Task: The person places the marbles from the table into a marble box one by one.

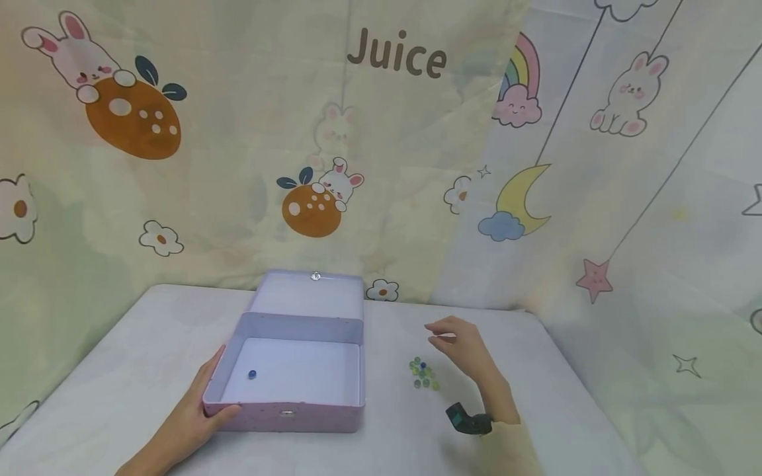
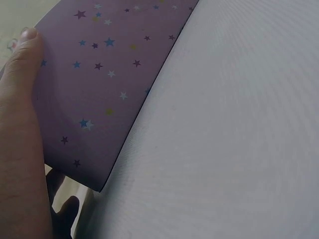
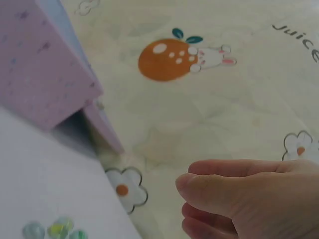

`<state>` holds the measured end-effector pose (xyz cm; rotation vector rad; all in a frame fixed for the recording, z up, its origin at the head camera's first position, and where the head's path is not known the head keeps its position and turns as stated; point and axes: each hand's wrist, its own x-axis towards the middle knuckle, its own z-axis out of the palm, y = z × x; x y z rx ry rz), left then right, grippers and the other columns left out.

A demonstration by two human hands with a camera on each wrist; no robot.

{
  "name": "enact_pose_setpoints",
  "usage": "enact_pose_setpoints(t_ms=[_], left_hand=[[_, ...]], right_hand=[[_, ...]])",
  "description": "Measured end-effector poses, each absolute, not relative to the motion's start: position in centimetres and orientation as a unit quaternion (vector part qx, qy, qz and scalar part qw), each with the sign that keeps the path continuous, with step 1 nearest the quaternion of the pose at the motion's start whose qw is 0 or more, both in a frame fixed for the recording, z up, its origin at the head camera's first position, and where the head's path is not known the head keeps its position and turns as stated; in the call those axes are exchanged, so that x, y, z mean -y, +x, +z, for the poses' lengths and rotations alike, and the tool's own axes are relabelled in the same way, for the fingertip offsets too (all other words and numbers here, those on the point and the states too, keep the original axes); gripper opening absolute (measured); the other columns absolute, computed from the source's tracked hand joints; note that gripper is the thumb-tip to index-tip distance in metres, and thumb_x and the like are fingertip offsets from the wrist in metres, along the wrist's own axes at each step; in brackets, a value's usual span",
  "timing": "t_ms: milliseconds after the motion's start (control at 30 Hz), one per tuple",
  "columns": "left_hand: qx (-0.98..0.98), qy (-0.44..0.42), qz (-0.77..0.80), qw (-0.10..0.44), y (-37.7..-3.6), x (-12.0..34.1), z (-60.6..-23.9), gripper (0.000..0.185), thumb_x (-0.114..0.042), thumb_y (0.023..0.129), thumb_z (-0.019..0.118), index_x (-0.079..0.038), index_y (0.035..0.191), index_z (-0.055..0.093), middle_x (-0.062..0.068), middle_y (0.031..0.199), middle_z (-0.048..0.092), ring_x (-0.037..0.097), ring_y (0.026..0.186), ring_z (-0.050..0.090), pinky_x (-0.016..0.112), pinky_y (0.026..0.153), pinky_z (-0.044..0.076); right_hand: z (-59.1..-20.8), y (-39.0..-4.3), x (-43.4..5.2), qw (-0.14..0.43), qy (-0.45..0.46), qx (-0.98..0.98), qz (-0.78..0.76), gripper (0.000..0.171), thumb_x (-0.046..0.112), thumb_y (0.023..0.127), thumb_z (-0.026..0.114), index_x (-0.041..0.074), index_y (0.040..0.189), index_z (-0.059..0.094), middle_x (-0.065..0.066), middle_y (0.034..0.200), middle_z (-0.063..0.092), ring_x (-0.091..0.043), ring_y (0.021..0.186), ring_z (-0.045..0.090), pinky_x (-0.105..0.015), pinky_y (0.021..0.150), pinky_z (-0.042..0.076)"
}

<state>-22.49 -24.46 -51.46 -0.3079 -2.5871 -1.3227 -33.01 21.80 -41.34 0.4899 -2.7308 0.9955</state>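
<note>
A pink box [image 1: 327, 418] patterned with small stars stands on the table, its lid [image 1: 309, 295] tipped back. One blue marble [image 1: 253, 374] lies inside, toward the left. My left hand [image 1: 193, 413] grips the box's front left corner, thumb on the front wall and fingers along the left side. To the right of the box sits a cluster of glass marbles [image 1: 425, 374], mostly green and yellow with a blue one among them. Just beyond this cluster hovers my right hand [image 1: 463, 344], fingers loosely bent and nothing visible between thumb and fingers.
A white cloth covers the table [image 1: 405, 443]. Behind it hangs a curtain [image 1: 238, 198] printed with rabbits, oranges and flowers. A small metal clasp [image 1: 288, 414] is on the box's front. A dark strapped device [image 1: 467, 420] sits at my right wrist.
</note>
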Motion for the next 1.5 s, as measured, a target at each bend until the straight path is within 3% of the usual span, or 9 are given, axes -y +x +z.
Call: enact_pose_setpoints(t_ms=[33, 133, 267, 367, 467, 567, 833, 1267, 1500], left_hand=[[0.88, -0.105, -0.45, 0.11, -22.4, 24.4, -51.4, 0.102, -0.027, 0.081, 0.072, -0.027, 0.154, 0.0, 0.021, 0.155, 0.015, 0.047, 0.139, 0.017, 0.076, 0.094, 0.023], [0.88, -0.117, -0.442, 0.13, -22.4, 24.5, -51.5, 0.102, -0.025, 0.081, 0.073, -0.025, 0.154, 0.002, 0.02, 0.154, 0.018, 0.016, 0.146, 0.01, 0.048, 0.117, 0.014], [0.875, -0.124, -0.445, 0.143, -22.5, 24.5, -51.9, 0.101, -0.023, 0.081, 0.073, -0.027, 0.154, 0.002, 0.019, 0.154, 0.018, -0.022, 0.129, 0.005, 0.044, 0.117, 0.012], [0.873, -0.123, -0.452, 0.139, -22.5, 24.4, -51.9, 0.101, -0.023, 0.081, 0.072, -0.027, 0.154, 0.002, 0.02, 0.155, 0.017, -0.022, 0.129, 0.004, 0.062, 0.11, 0.015], [0.874, -0.13, -0.441, 0.155, -22.5, 24.3, -51.9, 0.101, -0.021, 0.081, 0.073, -0.023, 0.154, 0.004, 0.02, 0.154, 0.019, -0.022, 0.127, 0.006, 0.024, 0.113, 0.01], [0.875, -0.138, -0.43, 0.174, -22.5, 24.4, -52.0, 0.101, -0.019, 0.079, 0.074, -0.021, 0.154, 0.006, 0.02, 0.152, 0.022, -0.022, 0.127, 0.009, -0.002, 0.095, 0.007], [0.873, -0.149, -0.43, 0.178, -22.7, 24.4, -51.9, 0.102, -0.017, 0.078, 0.075, -0.021, 0.154, 0.006, 0.021, 0.151, 0.023, -0.024, 0.124, 0.011, -0.004, 0.092, 0.009], [0.871, -0.148, -0.442, 0.157, -22.6, 24.4, -51.9, 0.101, -0.016, 0.08, 0.073, -0.022, 0.154, 0.004, 0.021, 0.153, 0.02, -0.011, 0.134, 0.015, -0.003, 0.093, 0.009], [0.869, -0.153, -0.442, 0.16, -22.6, 24.3, -51.8, 0.101, -0.015, 0.08, 0.073, -0.02, 0.154, 0.004, 0.022, 0.151, 0.021, -0.018, 0.129, 0.013, -0.004, 0.092, 0.009]], right_hand=[[-41.6, -32.8, -22.2, 0.09, 0.163, 0.924, 0.334, 0.025, 0.007, 0.082, 0.072, 0.009, 0.107, 0.072, -0.007, 0.104, 0.069, -0.019, 0.097, 0.066, -0.029, 0.083, 0.055], [-42.2, -32.4, -22.9, 0.067, 0.157, 0.93, 0.325, 0.024, 0.008, 0.082, 0.072, 0.01, 0.106, 0.072, -0.008, 0.103, 0.069, -0.018, 0.096, 0.065, -0.029, 0.083, 0.055], [-42.8, -32.2, -23.7, 0.041, 0.177, 0.934, 0.307, 0.019, 0.01, 0.083, 0.071, 0.011, 0.102, 0.073, -0.002, 0.097, 0.07, -0.014, 0.092, 0.065, -0.027, 0.081, 0.055], [-42.9, -32.2, -24.4, 0.022, 0.199, 0.937, 0.286, 0.015, 0.013, 0.084, 0.071, 0.011, 0.098, 0.074, 0.004, 0.09, 0.069, -0.01, 0.086, 0.064, -0.026, 0.078, 0.055], [-42.8, -32.1, -24.8, 0.002, 0.208, 0.941, 0.268, 0.013, 0.014, 0.083, 0.072, 0.012, 0.095, 0.075, 0.008, 0.087, 0.069, -0.008, 0.082, 0.062, -0.026, 0.075, 0.054], [-43.0, -32.2, -24.8, -0.016, 0.192, 0.947, 0.256, 0.012, 0.013, 0.081, 0.073, 0.014, 0.092, 0.075, 0.008, 0.086, 0.069, -0.008, 0.079, 0.06, -0.025, 0.072, 0.051], [-44.0, -31.8, -24.3, -0.07, 0.136, 0.959, 0.239, 0.009, 0.013, 0.079, 0.075, 0.017, 0.086, 0.073, 0.006, 0.084, 0.066, -0.01, 0.078, 0.057, -0.029, 0.073, 0.051], [-44.6, -31.5, -24.0, -0.08, 0.168, 0.952, 0.242, 0.013, 0.002, 0.078, 0.073, 0.011, 0.086, 0.072, 0.002, 0.085, 0.067, -0.011, 0.077, 0.057, -0.029, 0.072, 0.053], [-44.8, -31.3, -23.8, -0.081, 0.176, 0.952, 0.237, 0.011, 0.004, 0.078, 0.073, 0.012, 0.085, 0.072, 0.004, 0.084, 0.067, -0.011, 0.078, 0.056, -0.032, 0.073, 0.052]])
